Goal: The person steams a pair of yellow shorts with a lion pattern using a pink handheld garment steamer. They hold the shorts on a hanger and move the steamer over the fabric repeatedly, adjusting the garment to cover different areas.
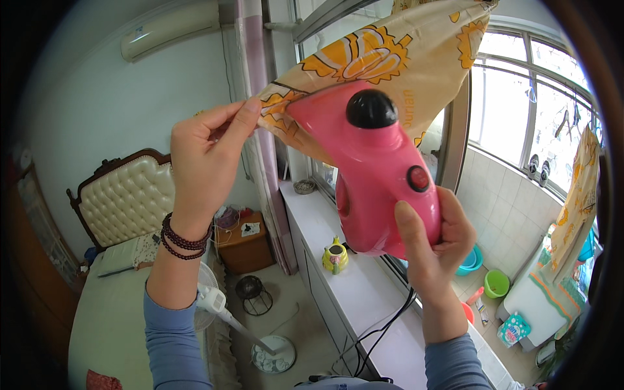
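A pink handheld garment steamer (pixel 370 195) with a black cap and a red button is gripped by my right hand (pixel 438 243). Its wide head presses against or lies very near a beige cloth (pixel 429 58) printed with orange durian pictures; the exact contact is hidden behind the steamer. My left hand (pixel 214 151) pinches the cloth's lower left corner between thumb and fingers and holds it out to the left. The far corner of the cloth reaches up to the top right. Dark cords (pixel 390 321) hang below the steamer across the white ledge.
On the white ledge (pixel 341 292) stand a small yellow teapot-shaped pot (pixel 335 257) and an ashtray-like dish (pixel 304 186). A pedestal fan (pixel 214 300) and wire-frame stool (pixel 253 295) stand below left, beside a bed (pixel 112 302). Beyond the window frame, basins (pixel 497 283) and a washing machine (pixel 531 287) occupy the balcony.
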Demonstrator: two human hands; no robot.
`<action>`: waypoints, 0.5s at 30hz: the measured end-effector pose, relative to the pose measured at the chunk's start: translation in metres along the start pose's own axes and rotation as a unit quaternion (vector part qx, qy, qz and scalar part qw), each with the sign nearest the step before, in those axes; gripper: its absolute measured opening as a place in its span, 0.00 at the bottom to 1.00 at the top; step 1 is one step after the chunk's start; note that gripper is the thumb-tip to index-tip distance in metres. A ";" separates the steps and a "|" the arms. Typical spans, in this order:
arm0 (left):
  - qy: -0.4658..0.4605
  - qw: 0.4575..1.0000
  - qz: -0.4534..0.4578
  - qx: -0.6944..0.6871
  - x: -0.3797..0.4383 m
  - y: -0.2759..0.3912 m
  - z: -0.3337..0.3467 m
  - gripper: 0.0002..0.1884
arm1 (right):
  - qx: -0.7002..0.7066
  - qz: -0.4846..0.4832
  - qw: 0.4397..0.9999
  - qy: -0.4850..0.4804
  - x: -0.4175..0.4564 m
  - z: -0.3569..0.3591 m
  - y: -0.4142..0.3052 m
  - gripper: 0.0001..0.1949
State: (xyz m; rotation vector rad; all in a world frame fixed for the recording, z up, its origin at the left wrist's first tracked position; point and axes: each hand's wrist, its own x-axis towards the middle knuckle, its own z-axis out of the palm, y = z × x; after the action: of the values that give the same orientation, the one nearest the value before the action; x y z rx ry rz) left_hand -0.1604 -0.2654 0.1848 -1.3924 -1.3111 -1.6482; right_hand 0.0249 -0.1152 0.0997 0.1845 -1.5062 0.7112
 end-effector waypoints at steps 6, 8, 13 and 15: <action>0.003 1.000 -0.005 -0.020 0.000 0.005 0.004 0.13 | 0.000 0.046 0.999 -0.006 -0.011 0.003 0.020 0.12; 0.005 1.000 -0.002 -0.011 0.001 0.003 0.003 0.13 | -0.025 0.022 0.999 0.002 -0.012 0.002 0.017 0.12; -0.007 1.000 -0.015 0.007 -0.001 0.003 0.002 0.12 | -0.038 -0.028 0.999 0.006 -0.009 0.000 0.008 0.13; -0.012 1.000 -0.024 -0.009 -0.002 0.004 0.005 0.12 | -0.043 -0.033 0.999 0.000 -0.006 0.002 0.006 0.14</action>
State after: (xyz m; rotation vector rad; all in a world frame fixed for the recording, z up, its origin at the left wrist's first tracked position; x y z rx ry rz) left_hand -0.1547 -0.2621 0.1843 -1.4051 -1.3565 -1.6832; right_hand 0.0211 -0.1134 0.0927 0.1688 -1.5209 0.5924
